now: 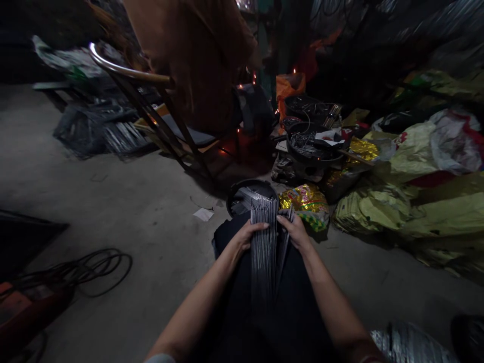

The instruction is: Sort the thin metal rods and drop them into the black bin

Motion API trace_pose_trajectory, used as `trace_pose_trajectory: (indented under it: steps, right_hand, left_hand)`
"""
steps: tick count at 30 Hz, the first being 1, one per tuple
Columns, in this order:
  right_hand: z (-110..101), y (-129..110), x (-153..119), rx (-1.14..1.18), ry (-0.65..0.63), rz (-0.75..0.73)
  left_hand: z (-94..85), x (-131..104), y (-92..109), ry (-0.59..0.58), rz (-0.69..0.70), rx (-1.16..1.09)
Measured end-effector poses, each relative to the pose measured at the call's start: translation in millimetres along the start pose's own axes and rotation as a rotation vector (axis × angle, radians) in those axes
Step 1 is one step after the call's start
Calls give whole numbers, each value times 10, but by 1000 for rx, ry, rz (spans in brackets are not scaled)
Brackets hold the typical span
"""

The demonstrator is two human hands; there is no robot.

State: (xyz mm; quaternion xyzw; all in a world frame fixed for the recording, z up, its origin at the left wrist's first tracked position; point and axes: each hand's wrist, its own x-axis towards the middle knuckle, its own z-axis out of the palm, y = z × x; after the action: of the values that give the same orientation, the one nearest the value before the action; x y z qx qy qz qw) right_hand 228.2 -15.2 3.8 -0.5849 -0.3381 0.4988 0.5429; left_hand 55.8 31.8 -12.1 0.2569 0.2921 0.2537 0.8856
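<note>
A thick bundle of thin grey metal rods (263, 252) lies lengthwise over my dark-clothed lap. My left hand (249, 233) is wrapped round its left side, with the thumb across the front. At the bundle's right edge, my right hand (294, 229) grips a smaller bunch of rods (283, 249), which leans slightly away from the main bundle. Just beyond the rod tops, a round black basin (231, 199) on the floor holds more flat-looking metal pieces (242, 201).
A person in brown (189, 60) is ahead beside a metal-framed chair (132, 75). Black pans (313, 146) of metal parts, a gold packet (304, 199) and yellowish sacks (416, 201) are at the right. Coiled cable (109, 272) lies at the left.
</note>
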Motion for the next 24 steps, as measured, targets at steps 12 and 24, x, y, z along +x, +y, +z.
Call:
trace_pose_trajectory:
  steps: [12, 24]
  right_hand:
    - [-7, 16, 49, -76, -10, -2]
    - [86, -71, 35, -111, -10, 0]
  left_hand:
    - [14, -9, 10, 39, -3, -3]
    - [118, 6, -3, 141, 65, 126]
